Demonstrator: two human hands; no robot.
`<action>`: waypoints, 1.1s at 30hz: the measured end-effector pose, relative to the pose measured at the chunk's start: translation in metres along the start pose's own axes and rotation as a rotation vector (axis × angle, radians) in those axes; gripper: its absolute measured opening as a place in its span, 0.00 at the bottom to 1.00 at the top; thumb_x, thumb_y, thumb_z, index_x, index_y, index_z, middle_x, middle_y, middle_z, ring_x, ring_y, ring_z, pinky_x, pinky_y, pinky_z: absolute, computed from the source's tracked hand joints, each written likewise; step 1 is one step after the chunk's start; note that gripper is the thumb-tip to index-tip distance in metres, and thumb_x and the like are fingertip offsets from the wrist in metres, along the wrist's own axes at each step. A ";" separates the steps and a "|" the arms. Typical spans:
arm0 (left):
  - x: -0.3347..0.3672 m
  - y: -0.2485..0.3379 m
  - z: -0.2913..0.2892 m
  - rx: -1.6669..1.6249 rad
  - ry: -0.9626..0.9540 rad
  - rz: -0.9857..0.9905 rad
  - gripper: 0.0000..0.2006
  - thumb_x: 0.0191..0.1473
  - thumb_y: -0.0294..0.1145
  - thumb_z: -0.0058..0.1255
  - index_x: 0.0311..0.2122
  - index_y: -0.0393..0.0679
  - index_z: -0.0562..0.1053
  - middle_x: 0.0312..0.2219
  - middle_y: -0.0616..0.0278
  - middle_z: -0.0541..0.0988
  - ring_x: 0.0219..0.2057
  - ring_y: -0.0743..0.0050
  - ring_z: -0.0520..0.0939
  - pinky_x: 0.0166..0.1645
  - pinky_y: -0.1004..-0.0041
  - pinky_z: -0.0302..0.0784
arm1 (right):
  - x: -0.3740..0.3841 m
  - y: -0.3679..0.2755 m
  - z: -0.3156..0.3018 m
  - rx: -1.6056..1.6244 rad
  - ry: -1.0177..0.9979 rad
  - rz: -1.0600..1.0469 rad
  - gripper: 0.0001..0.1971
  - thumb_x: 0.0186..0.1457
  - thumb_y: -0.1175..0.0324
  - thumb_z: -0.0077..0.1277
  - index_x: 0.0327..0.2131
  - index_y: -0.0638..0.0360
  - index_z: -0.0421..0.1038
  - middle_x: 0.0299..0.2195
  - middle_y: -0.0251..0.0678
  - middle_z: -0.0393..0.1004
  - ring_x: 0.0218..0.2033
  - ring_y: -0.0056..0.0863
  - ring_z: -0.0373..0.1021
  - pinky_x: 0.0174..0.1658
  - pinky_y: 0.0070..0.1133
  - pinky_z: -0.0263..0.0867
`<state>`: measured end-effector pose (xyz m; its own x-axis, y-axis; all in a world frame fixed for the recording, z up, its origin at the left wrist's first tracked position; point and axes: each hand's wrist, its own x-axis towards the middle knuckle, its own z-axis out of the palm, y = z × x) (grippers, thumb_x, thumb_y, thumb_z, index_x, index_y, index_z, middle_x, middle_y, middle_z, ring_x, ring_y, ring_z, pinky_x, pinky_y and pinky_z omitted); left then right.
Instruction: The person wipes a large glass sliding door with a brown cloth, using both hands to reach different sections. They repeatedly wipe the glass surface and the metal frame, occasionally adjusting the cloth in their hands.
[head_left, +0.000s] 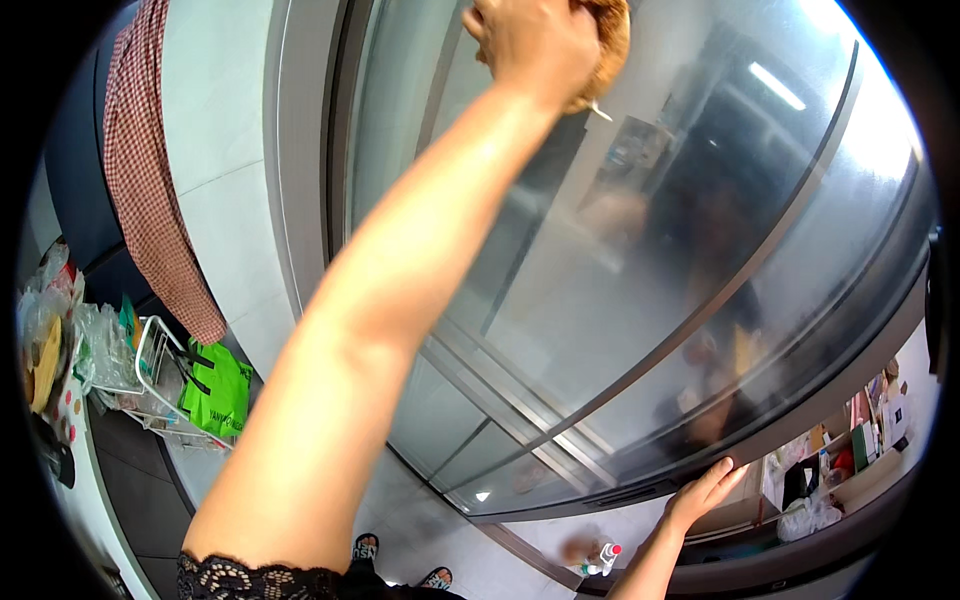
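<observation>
My left hand (535, 45) is raised at the top, closed round a bunched tan cloth (608, 50). The cloth is pressed to the upper part of a framed glass door (590, 290). A small white tag (600, 112) sticks out under the cloth. My left arm, with a black lace sleeve, crosses the view from the lower left. Low on the right, my right hand (703, 492) holds the outer edge of the dark door frame, its fingers fairly straight along it. The glass looks hazy and carries reflections of a lamp and a dark figure.
A red checked cloth (150, 170) hangs at the left beside the pale tiled wall (220, 130). Below it stand a white wire rack (160, 345) with plastic bags and a bright green bag (217, 388). Beyond the door are a red-capped bottle (608, 556) and cluttered shelves (850, 470).
</observation>
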<state>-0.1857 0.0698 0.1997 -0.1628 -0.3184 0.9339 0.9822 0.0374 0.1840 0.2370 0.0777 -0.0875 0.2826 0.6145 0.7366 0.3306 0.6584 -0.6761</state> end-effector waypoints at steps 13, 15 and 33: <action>-0.222 0.044 -0.090 -0.339 -0.241 0.317 0.09 0.49 0.32 0.53 0.36 0.45 0.78 0.54 0.59 0.74 0.55 0.53 0.67 0.53 0.53 0.58 | 0.005 0.013 -0.018 0.035 -0.050 -0.011 0.33 0.68 0.52 0.35 0.64 0.71 0.44 0.64 0.50 0.49 0.64 0.37 0.49 0.65 0.28 0.43; -0.130 0.054 -0.041 -0.247 -0.136 0.286 0.15 0.44 0.33 0.56 0.39 0.39 0.77 0.57 0.56 0.69 0.56 0.50 0.64 0.53 0.52 0.56 | 0.005 0.013 -0.028 -0.020 -0.038 -0.007 0.33 0.68 0.53 0.34 0.64 0.71 0.45 0.64 0.50 0.50 0.64 0.37 0.49 0.65 0.29 0.43; -0.303 0.114 -0.154 -0.167 -0.564 0.061 0.22 0.52 0.40 0.53 0.47 0.33 0.73 0.55 0.51 0.70 0.58 0.50 0.64 0.57 0.50 0.53 | 0.005 0.010 -0.015 0.060 -0.060 -0.059 0.30 0.68 0.58 0.36 0.62 0.74 0.46 0.62 0.53 0.53 0.62 0.39 0.54 0.64 0.28 0.47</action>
<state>-0.0099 0.0251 -0.1097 -0.0853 0.2340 0.9685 0.9854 -0.1240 0.1168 0.2549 0.0808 -0.0904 0.2090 0.5979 0.7739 0.2900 0.7179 -0.6329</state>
